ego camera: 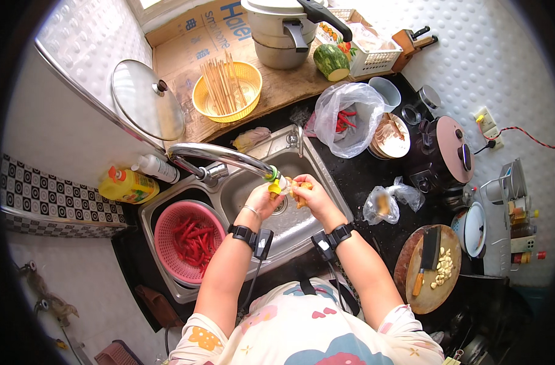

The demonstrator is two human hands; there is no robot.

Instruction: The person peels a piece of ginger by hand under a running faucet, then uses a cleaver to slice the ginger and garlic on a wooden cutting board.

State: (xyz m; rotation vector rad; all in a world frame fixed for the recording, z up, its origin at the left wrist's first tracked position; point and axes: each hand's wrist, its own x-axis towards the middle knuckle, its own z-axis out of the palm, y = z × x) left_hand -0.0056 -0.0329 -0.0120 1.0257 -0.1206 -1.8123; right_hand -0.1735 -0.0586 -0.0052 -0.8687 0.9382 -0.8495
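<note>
A knobbly piece of ginger root [303, 195] is gripped in my right hand [319, 200], over the steel sink basin [264, 239]. My left hand [263, 200] is curled close beside it, right at the tap's nozzle [282, 183]. Whether the left fingers hold ginger too or only touch the nozzle is hidden. The curved chrome tap [223, 153] reaches over the basin and ends in a green and yellow fitting. In the left basin, a pink plastic colander [164, 228] contains red chilli peppers [194, 242].
Right of the sink are an open plastic bag [325, 107] with red chillies, a knotted bag [382, 205], and a chopping board [435, 299] bearing a cleaver [430, 248] and garlic cloves [444, 269]. A yellow basket [254, 86] of chopsticks and a pressure cooker [277, 48] stand behind. Dish soap [127, 185] stands left.
</note>
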